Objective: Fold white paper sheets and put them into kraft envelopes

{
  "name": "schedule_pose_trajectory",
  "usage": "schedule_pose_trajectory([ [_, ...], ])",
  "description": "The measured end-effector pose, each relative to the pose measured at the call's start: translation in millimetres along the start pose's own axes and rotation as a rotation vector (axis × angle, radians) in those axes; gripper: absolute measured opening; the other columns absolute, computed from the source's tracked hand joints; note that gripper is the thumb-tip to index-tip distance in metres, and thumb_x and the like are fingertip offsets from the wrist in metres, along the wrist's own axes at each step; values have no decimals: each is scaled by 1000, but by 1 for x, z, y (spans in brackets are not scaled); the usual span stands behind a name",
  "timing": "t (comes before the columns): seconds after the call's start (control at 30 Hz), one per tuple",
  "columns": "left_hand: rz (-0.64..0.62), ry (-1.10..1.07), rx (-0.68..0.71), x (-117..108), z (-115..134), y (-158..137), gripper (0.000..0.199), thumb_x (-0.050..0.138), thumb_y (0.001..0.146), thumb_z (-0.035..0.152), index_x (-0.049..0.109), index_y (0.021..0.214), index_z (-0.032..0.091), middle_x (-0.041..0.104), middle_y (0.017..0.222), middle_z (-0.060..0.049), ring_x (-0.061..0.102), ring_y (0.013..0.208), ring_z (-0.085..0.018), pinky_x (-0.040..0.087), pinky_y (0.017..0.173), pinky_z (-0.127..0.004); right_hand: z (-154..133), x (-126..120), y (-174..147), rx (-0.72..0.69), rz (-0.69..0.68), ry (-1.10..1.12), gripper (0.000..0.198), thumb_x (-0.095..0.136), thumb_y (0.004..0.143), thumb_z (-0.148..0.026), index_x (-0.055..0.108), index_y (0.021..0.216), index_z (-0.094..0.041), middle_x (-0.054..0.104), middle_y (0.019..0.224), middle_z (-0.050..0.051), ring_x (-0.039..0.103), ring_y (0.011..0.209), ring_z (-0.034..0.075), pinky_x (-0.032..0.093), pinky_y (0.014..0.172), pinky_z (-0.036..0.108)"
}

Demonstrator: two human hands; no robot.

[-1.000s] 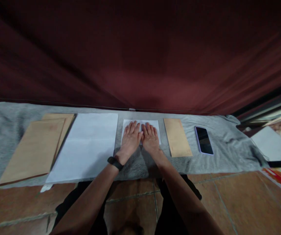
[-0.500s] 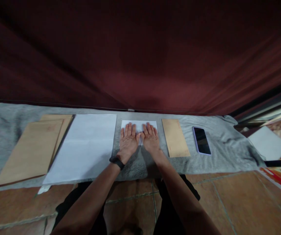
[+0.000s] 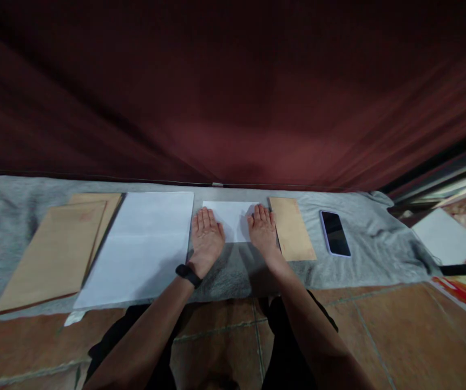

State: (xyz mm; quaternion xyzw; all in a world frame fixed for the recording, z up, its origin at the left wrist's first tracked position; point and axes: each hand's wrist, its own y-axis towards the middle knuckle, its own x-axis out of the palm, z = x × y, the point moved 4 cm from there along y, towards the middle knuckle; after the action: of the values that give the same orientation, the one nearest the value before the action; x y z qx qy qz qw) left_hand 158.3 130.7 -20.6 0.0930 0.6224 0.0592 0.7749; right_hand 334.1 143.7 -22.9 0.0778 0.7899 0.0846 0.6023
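Observation:
A small white sheet of paper (image 3: 233, 223) with a crease down its middle lies between my hands on the grey cloth. My left hand (image 3: 207, 236), a black band on its wrist, rests flat over the paper's left edge, fingers stretched out. Over the right edge lies my right hand (image 3: 262, 229), also flat and open. Close to its right is a brown envelope (image 3: 293, 229). A larger stack of white paper (image 3: 143, 238) is left of my left hand. Neither hand grips anything.
Further left, several larger brown envelopes (image 3: 54, 249) overlap on the grey cloth (image 3: 224, 281). A phone (image 3: 335, 233) with a purple edge lies at the right. Behind the cloth hangs a dark red curtain (image 3: 233, 130). Tiled floor (image 3: 387, 325) shows in front.
My hands have moved apart, from side by side on the middle of the small paper to its left and right edges. The paper's middle is now uncovered.

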Motion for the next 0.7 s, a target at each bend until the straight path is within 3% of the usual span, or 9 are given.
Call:
schedule_pose_trajectory([
  [0.2,-40,-47,222,2,29,18,60,29,101,21,31,159,8,28,168,-12,17,158,-26,17,129,-48,-44,4,10,-170,-62,176,55,22,110,-36,41,156,-10,40,162,12,31,154,21,26,126,42],
  [0.4,-114,-3,192,19,21,26,58,25,102,22,36,157,9,33,166,-13,22,157,-26,19,128,-49,-51,16,11,-153,-87,102,54,26,111,-38,50,151,-12,44,160,13,37,150,25,24,126,44],
  [0.7,-27,0,41,19,0,21,63,29,103,34,34,157,2,32,165,-19,23,156,-28,22,127,-48,-30,21,12,-132,-13,-15,54,35,109,-41,45,155,-15,40,162,15,40,148,29,29,122,48],
])
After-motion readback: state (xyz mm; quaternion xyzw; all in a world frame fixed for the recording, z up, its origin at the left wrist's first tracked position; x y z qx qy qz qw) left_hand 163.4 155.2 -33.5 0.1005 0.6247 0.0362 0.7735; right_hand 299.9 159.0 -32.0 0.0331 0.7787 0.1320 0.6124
